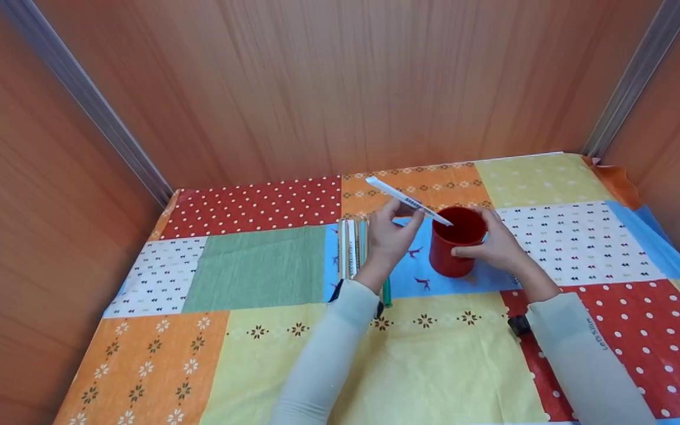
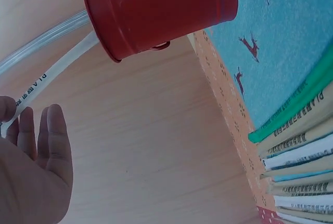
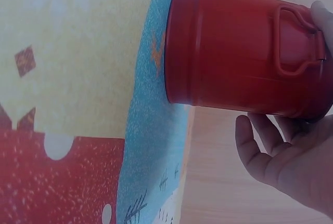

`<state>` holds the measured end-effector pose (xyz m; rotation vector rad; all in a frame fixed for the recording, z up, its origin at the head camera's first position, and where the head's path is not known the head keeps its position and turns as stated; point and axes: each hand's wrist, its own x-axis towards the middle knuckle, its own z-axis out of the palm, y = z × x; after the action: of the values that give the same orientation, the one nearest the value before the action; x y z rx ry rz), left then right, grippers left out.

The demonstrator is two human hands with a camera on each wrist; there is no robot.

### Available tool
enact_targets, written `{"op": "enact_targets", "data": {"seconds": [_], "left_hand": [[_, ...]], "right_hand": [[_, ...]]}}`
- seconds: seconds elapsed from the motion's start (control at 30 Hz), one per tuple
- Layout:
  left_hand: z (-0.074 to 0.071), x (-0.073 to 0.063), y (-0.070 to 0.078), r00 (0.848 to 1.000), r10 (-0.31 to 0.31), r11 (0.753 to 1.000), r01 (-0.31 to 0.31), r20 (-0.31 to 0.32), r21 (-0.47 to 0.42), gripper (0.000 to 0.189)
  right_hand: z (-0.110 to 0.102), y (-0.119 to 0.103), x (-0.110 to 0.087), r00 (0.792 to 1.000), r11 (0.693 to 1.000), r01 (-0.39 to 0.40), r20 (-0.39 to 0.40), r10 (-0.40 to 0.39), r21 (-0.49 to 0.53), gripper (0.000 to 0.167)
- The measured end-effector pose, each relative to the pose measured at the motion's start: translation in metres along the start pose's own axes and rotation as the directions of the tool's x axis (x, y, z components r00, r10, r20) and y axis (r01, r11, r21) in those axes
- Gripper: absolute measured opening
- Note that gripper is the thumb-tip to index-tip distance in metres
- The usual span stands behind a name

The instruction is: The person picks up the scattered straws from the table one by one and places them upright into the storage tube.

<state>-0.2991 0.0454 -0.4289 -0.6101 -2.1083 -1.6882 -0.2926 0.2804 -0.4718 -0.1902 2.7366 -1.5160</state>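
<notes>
My left hand [image 1: 391,239] pinches a white paper-wrapped straw [image 1: 388,189] with dark lettering. The straw slants down to the right, its lower end at the open mouth of a red metal bucket [image 1: 447,255]. Around the bucket's right side and rim curls my right hand [image 1: 502,247], thumb on the near side. A small wire handle [image 3: 277,42] shows on the bucket's wall in the right wrist view. The bucket stands upright on a blue cloth patch. Just left of it, partly behind my left hand, lies a row of wrapped straws [image 1: 347,251], with a green one [image 2: 296,104] at its edge.
A patchwork cloth [image 1: 269,265] covers the table. Wood-grain panels [image 1: 316,88] close in the back and both sides, with metal strips [image 1: 98,106] at the corners. Some cloth bunches up [image 1: 617,180] at the far right edge.
</notes>
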Motion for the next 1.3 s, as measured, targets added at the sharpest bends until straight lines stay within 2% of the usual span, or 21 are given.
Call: {"op": "enact_targets", "data": {"seconds": [0.13,0.23,0.33,0.53,0.73,0.87,0.97,1.17,1.3], "left_hand": [[0.009,-0.004,-0.008,0.999,-0.02,0.997,0.018,0.028,0.077,0.014],[0.012,-0.007,-0.012,0.997,-0.059,0.985,0.05,0.044,0.167,0.013],[0.016,-0.01,-0.017,0.996,-0.073,0.973,0.059,0.055,0.221,0.011],[0.02,-0.013,-0.027,0.996,-0.067,0.965,0.048,0.066,0.256,0.012],[0.018,-0.018,-0.032,0.981,-0.155,0.955,0.12,0.115,0.271,0.016],[0.011,-0.021,-0.038,0.965,-0.217,0.943,0.168,0.148,0.286,0.021],[0.003,-0.023,-0.043,0.943,-0.284,0.933,0.23,0.176,0.275,0.028],[-0.015,-0.023,-0.053,0.888,-0.417,0.873,0.332,0.195,0.356,0.042],[-0.028,-0.022,-0.06,0.872,-0.456,0.844,0.362,0.175,0.397,0.049]], "right_hand": [[0.0,0.0,0.0,1.0,1.0,-0.01,-0.003,0.01,-0.005,0.106],[0.0,-0.001,0.001,1.0,1.0,-0.019,-0.002,0.019,-0.004,0.107],[-0.001,-0.001,0.0,1.0,1.0,-0.02,0.001,0.02,0.002,0.107],[0.0,0.0,0.0,1.0,1.0,0.009,0.001,-0.009,0.011,0.104],[0.0,0.001,0.0,1.0,1.0,0.015,-0.002,-0.015,0.01,0.103],[0.001,0.001,0.0,1.0,1.0,0.014,0.0,-0.014,0.015,0.103],[0.001,0.001,-0.001,1.0,1.0,0.012,0.003,-0.012,0.014,0.104],[0.0,0.001,-0.001,1.0,1.0,0.014,0.006,-0.014,0.017,0.103],[0.0,0.0,-0.001,1.0,1.0,0.016,0.009,-0.016,0.015,0.103]]}}
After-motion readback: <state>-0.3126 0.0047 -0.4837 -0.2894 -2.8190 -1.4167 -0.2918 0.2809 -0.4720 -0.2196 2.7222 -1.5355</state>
